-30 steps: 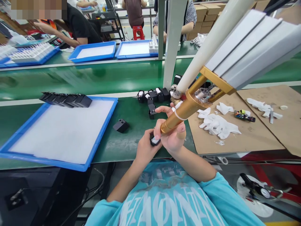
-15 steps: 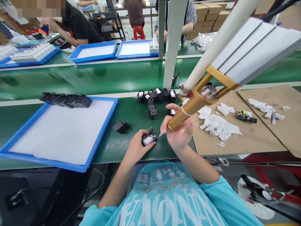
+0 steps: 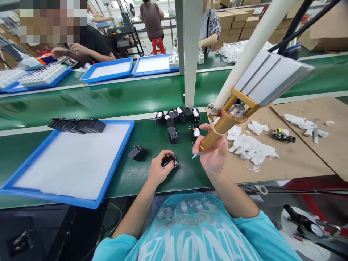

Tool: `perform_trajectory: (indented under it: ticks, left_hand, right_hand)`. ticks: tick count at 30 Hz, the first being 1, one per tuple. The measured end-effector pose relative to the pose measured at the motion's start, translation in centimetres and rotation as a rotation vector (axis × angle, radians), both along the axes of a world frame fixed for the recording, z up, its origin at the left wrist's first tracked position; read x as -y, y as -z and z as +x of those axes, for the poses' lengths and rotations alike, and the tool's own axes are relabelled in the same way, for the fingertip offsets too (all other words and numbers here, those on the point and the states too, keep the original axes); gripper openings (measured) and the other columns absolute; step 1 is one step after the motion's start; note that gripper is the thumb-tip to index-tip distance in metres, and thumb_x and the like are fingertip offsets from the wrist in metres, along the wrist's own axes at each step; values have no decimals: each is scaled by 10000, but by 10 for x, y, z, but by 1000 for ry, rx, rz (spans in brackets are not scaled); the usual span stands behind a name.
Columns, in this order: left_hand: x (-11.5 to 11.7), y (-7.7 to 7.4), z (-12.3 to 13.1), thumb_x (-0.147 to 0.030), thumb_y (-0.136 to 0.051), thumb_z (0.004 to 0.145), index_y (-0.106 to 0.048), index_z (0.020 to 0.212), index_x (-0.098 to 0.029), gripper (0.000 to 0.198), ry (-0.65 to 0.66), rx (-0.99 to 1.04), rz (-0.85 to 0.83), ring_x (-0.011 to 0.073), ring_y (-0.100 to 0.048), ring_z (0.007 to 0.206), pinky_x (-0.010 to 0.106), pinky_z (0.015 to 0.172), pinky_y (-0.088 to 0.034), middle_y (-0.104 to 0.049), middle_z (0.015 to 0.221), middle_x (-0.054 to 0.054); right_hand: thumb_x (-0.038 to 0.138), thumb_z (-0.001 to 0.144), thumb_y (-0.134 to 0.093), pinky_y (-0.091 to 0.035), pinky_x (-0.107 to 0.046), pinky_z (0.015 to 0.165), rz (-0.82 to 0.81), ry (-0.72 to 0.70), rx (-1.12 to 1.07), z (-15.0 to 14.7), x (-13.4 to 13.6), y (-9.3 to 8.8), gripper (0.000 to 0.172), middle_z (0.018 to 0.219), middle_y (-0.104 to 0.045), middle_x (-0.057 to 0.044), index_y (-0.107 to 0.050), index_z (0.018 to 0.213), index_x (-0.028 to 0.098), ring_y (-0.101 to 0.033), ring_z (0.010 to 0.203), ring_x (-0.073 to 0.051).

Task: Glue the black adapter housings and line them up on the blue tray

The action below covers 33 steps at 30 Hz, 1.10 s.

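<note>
My left hand [image 3: 159,168] is closed around a small black part [image 3: 170,161] with wires, holding it on the green bench. My right hand [image 3: 213,154] grips the gold barrel of a hanging dispenser tool [image 3: 217,128], its thin tip pointing down-left, a short way from the part. A cluster of several similar black parts [image 3: 176,116] lies just beyond my hands, and one closed black part [image 3: 136,152] sits to the left.
A blue tray [image 3: 16,173] with a white liner lies at left, a row of black parts [image 3: 76,125] on its far edge. Cardboard sheet [image 3: 285,163] with white rags [image 3: 251,146] at right. A white post [image 3: 191,54] stands behind. Other people work across the green conveyor.
The dispenser tip has lifted off the part and moved right and up. My left hand has lowered the part onto the bench and shifted it slightly left.
</note>
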<state>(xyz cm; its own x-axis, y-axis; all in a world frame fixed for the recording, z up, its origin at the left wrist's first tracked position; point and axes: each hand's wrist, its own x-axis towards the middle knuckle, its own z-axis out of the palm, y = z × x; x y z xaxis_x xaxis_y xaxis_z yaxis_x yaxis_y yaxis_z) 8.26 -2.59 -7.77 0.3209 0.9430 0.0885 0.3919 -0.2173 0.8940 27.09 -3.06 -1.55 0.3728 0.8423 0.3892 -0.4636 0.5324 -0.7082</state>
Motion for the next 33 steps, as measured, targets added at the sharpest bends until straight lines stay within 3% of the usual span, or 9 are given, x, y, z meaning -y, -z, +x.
perform_trajectory:
  ticks: [6,11,18,23,29,33]
  left_hand:
    - [2,-18,-12,-118,-419,859,-553,1186,-211,365,165,-232,107,183,-639,1042,346,934,-501,-687,1098,65]
    - [11,-32,-20,-172,-419,941,-478,1346,-218,412,254,-432,224,213,-567,1108,384,968,-489,-638,1226,88]
    - [21,-21,-19,-288,-493,974,-583,1223,-216,274,155,-486,428,193,-640,953,324,852,-528,-712,1079,72]
    - [28,-9,-6,-265,-490,969,-637,1128,-221,221,33,-469,489,194,-664,944,318,847,-518,-724,1059,62]
    - [39,-1,13,-307,-539,943,-658,1119,-214,233,-131,-731,566,247,-651,908,356,778,-455,-719,1009,84]
    - [40,1,22,-289,-545,935,-658,1054,-182,196,-171,-759,586,254,-642,897,359,780,-433,-709,967,100]
  right_hand:
    - [577,875,-485,-399,-230,320,25,-8,-11,3,-1,1,308,1059,-616,0,-446,961,283,-588,432,-82]
    - [585,871,-493,-421,-235,325,24,-14,-20,5,-2,5,319,1049,-626,7,-439,986,293,-586,425,-83]
    - [558,883,-496,-414,-230,325,31,-29,-20,8,-1,6,302,1054,-618,4,-462,1027,295,-594,441,-83]
    - [593,857,-521,-423,-231,327,-10,-21,-8,9,0,4,359,1031,-616,1,-455,1039,291,-586,438,-79]
    - [592,852,-527,-411,-233,317,-26,-8,-7,8,1,4,355,1025,-620,0,-454,1025,290,-574,426,-77]
    - [565,859,-536,-416,-234,320,-11,-5,-9,8,1,4,325,1023,-623,2,-463,1006,285,-581,432,-80]
